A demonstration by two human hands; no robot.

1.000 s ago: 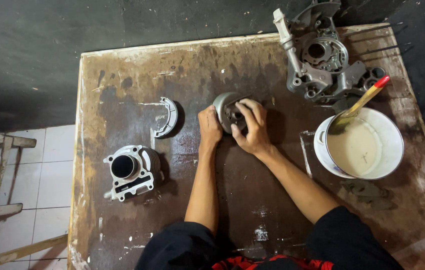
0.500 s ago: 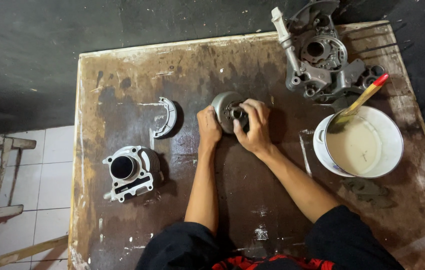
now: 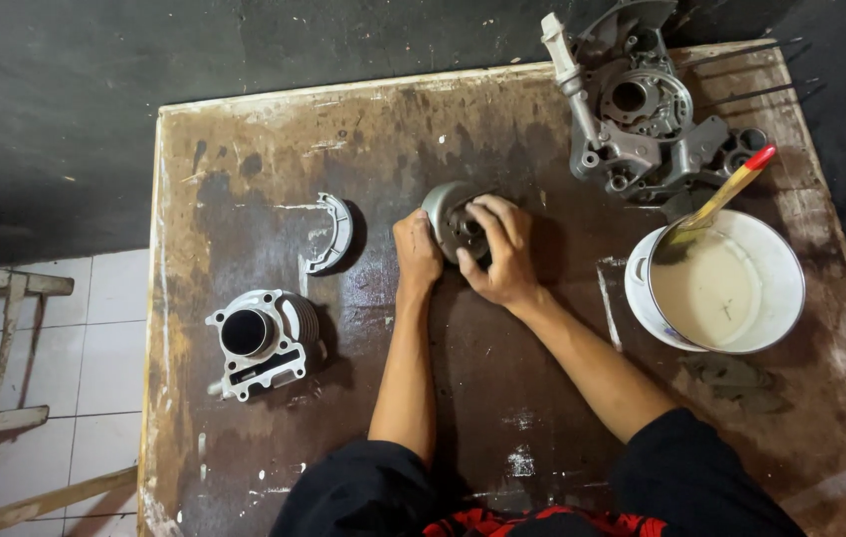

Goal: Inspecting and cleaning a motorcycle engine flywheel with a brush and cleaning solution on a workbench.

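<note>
tabletop (image 3: 244, 438): dark brown, worn and stained, with pale scuffs and whitish flecks, lighter tan along the left edge
round metal part (image 3: 448, 214): dull grey, darker in its hollow
cylinder block (image 3: 262, 341): light silver-grey, black bore
curved shoe (image 3: 331, 235): pale grey
engine casing (image 3: 642, 109): mid grey, upper right of the frame
bowl (image 3: 781, 298): white rim, cream liquid inside
brush (image 3: 726, 194): yellow handle, red tip
sleeves (image 3: 363, 492): black
floor tiles (image 3: 75, 328): white, lower left
upper floor (image 3: 65, 99): dark grey
</note>
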